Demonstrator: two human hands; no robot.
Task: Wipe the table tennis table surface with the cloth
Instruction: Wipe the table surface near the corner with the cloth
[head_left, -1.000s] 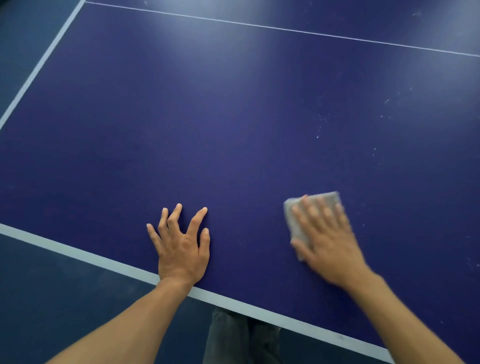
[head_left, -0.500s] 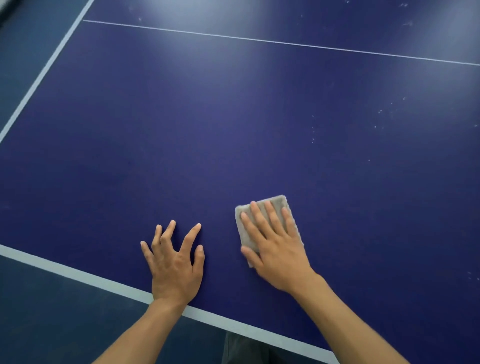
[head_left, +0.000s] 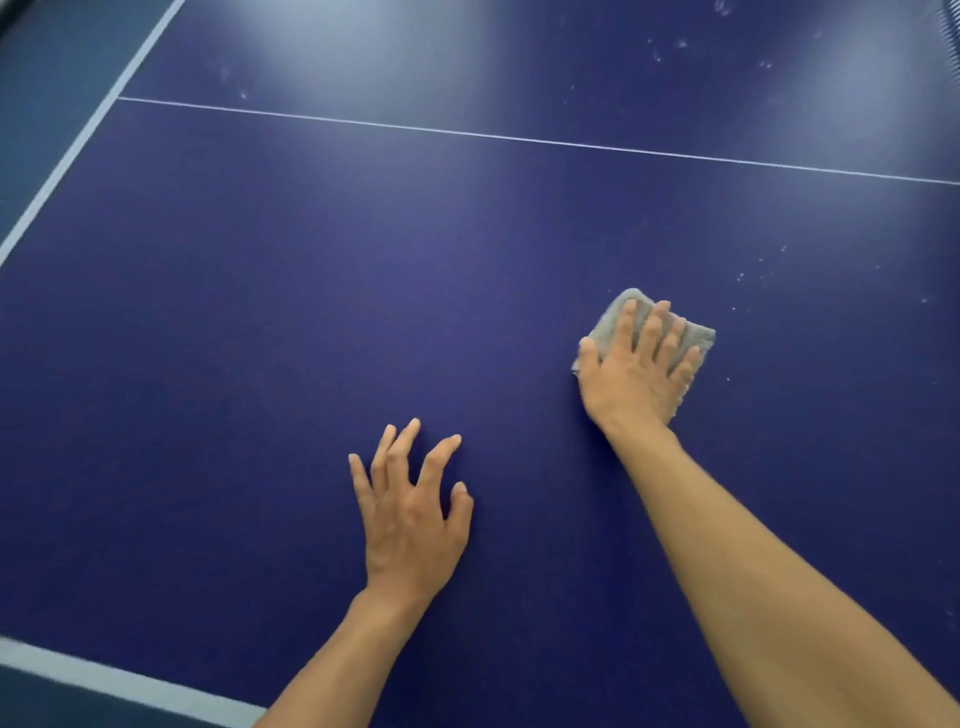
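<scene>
Folded grey cloth (head_left: 691, 338), roughly square, fuzzy at the edges, lying flat right of centre in the frame, largely covered from its lower side. Table tennis table (head_left: 363, 291): dark blue matt top filling nearly the whole frame, white border bands at the left edge and lower left corner, thin white line crossing the upper part, pale specks toward the upper right.
</scene>
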